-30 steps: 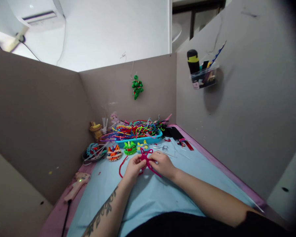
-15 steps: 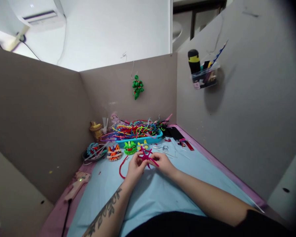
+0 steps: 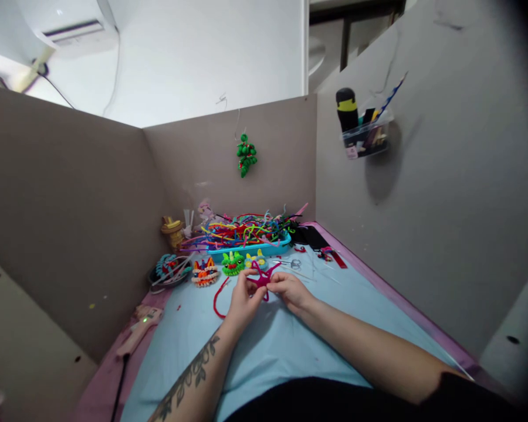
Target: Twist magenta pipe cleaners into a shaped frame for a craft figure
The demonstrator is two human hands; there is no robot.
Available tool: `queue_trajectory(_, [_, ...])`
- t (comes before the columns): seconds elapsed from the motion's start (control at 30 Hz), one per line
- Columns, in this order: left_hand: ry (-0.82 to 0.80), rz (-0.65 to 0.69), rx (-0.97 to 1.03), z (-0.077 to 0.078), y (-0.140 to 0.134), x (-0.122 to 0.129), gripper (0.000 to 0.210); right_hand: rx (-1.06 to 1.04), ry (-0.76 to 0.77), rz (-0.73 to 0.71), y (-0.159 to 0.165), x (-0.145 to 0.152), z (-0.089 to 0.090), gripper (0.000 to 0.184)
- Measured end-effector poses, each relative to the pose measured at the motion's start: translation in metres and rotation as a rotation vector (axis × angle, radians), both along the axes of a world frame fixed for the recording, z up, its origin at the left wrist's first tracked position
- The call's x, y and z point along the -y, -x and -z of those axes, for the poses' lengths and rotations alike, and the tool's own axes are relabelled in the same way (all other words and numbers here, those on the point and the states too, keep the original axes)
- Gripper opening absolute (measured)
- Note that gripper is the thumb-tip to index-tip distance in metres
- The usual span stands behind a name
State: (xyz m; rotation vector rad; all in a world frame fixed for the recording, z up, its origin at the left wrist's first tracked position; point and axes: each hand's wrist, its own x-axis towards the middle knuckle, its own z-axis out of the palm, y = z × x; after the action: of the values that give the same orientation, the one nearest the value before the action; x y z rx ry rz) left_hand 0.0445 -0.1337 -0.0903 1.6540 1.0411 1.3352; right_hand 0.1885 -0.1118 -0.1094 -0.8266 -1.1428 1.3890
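Note:
Between my two hands, above the blue cloth, is a magenta pipe-cleaner piece [image 3: 261,281] with a woven centre and several arms sticking out like a star. My left hand [image 3: 245,296] is closed on its left side, thumb in front and fingers behind. With thumb and fingers pinched, my right hand [image 3: 291,291] grips its right side. A red pipe cleaner [image 3: 217,302] lies curved on the cloth beside my left hand. Just beyond my hands sit an orange-and-white figure [image 3: 205,272], a green figure [image 3: 233,264] and a yellow-and-blue figure [image 3: 256,259].
A blue tray [image 3: 220,254] heaped with coloured pipe cleaners stands at the back. Scissors [image 3: 294,264] lie right of the figures. A dark bowl [image 3: 176,276] with pipe-cleaner pieces is on the left, a pink glue gun [image 3: 136,334] nearer. Grey panels enclose the table.
My right hand has shifted its pinch on the magenta piece. The arm that pointed down over my right fingers no longer shows there; one now points up to the right.

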Motion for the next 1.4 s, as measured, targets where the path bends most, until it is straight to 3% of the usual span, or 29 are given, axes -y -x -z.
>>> queue_trajectory(0.17, [0.073, -0.010, 0.079, -0.001, 0.002, -0.003, 0.042, 0.288, -0.272, 0.016, -0.006, 0.003, -0.008, 0.023])
queue_trajectory(0.27, [0.085, -0.038, 0.095, 0.000, 0.003, -0.006, 0.043, 0.438, -0.417, 0.159, -0.011, 0.005, -0.014, 0.021])
queue_trajectory(0.37, [0.098, -0.021, 0.085, 0.003, 0.003, -0.008, 0.043, 0.498, -0.530, 0.257, -0.014, 0.007, -0.019, 0.023])
queue_trajectory(0.47, [0.109, 0.019, 0.073, 0.006, 0.003, -0.008, 0.044, 0.522, -0.597, 0.230, -0.016, 0.006, -0.020, 0.017])
queue_trajectory(0.9, [0.163, 0.106, 0.014, 0.001, 0.003, -0.004, 0.047, 0.527, -0.466, 0.276, -0.016, -0.003, -0.015, 0.004])
queue_trajectory(1.13, [0.071, 0.104, -0.109, 0.003, 0.003, -0.002, 0.042, 0.518, -0.355, 0.138, -0.016, -0.015, -0.004, 0.011])
queue_trajectory(1.23, [-0.056, -0.001, -0.182, 0.004, 0.006, -0.005, 0.041, 0.482, -0.359, 0.201, -0.015, -0.017, -0.002, 0.013])
queue_trajectory(1.33, [-0.238, -0.279, -0.235, 0.005, 0.011, -0.010, 0.039, 0.439, -0.366, 0.330, -0.016, -0.019, -0.001, 0.018])
queue_trajectory(1.4, [-0.282, -0.390, -0.234, 0.005, 0.013, -0.011, 0.037, 0.406, -0.365, 0.395, -0.017, -0.020, -0.001, 0.022])
